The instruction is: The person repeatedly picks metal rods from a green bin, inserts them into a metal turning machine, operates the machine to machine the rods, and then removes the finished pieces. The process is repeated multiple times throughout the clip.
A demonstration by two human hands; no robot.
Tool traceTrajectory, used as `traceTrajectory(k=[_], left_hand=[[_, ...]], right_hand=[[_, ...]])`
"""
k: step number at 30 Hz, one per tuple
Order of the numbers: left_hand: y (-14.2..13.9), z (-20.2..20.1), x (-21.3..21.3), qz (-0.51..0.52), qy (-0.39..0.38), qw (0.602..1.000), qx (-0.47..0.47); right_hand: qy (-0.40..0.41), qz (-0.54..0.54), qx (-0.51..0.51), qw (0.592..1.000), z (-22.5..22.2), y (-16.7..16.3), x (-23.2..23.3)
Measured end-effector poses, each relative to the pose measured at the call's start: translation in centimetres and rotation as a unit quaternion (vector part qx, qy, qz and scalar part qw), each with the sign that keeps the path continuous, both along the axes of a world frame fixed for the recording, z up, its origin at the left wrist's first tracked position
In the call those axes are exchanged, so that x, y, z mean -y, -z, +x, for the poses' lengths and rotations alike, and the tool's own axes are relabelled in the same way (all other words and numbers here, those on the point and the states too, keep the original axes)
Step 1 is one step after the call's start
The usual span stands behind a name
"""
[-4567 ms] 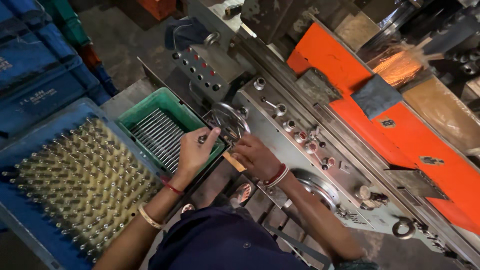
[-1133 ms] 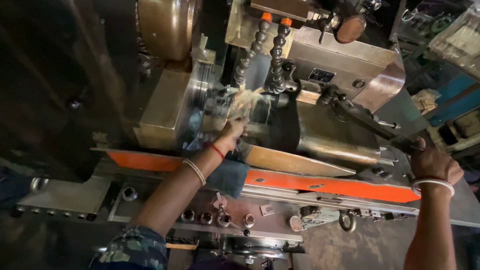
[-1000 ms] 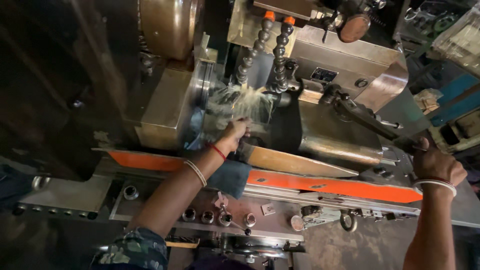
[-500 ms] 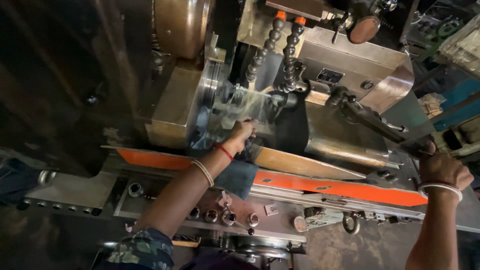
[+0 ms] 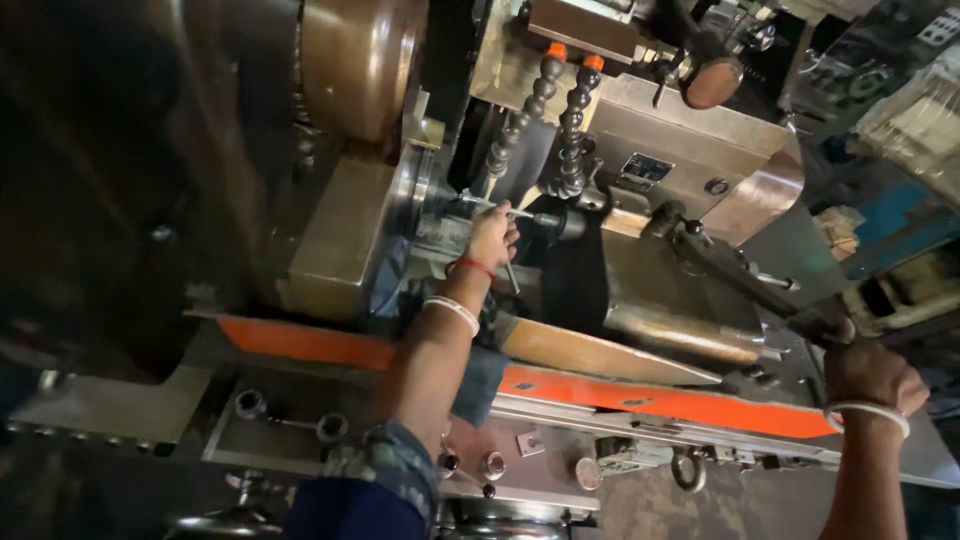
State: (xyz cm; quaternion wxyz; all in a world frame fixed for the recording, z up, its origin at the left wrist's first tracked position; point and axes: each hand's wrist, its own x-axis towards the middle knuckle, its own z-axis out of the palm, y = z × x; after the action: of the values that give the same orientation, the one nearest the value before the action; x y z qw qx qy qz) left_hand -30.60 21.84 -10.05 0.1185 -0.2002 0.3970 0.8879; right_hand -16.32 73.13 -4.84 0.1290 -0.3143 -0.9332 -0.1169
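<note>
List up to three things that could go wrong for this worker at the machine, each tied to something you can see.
1. The left hand reaches in beside the chuck; if the spindle turns, fingers could be caught.
2. The bangle and thread on that wrist could snag on machine parts.
3. The right hand grips the long lever; moving it now might drive tooling toward the left hand.

Dim; left side black; glare on metal.

A grey machine bed (image 5: pixel 560 455) carries an orange rail (image 5: pixel 640 398) and bolts (image 5: pixel 492 465).
</note>
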Motion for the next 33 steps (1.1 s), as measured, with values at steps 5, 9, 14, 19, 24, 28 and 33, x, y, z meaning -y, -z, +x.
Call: traceTrajectory(k=[5,9,14,19,24,28,33], left_hand=[[0.5,-3.1,-1.2,0.048,-0.085,0.994,0.054],[2.1,-5.2,-2.0,0.096,-0.168,0.981,0.008],[2.6,-6.8,-1.9,0.158,-0.166,0.973,0.017],[3.1,-6.6,-1.7,0.125,-0.174,0.977,-0.006],[3.8,-6.0,-1.4,0.114,-0.073,0.990,0.051],[4.3,-6.5,-1.2,0.115,-0.085,0.989,0.032],[4.7,-7.0,-0.7,0.132,-0.078,0.988,0.017]], right_hand=[[0.014,0.030,0.015,0.999,-1.5,1.0,-1.4],[0.016,0.041,0.013,0.999,-1.8,1.4,-1.9],[-0.013,0.048,0.000,0.999,-1.1,1.2,-1.7],[0.009,0.041,0.007,0.999,-1.3,1.1,-1.4],[0.019,0.043,0.013,0.999,-1.6,1.1,-1.6],[0.011,0.035,0.014,0.999,-1.7,1.3,-1.9],[0.009,0.058,0.000,0.998,-2.3,2.1,-2.7]])
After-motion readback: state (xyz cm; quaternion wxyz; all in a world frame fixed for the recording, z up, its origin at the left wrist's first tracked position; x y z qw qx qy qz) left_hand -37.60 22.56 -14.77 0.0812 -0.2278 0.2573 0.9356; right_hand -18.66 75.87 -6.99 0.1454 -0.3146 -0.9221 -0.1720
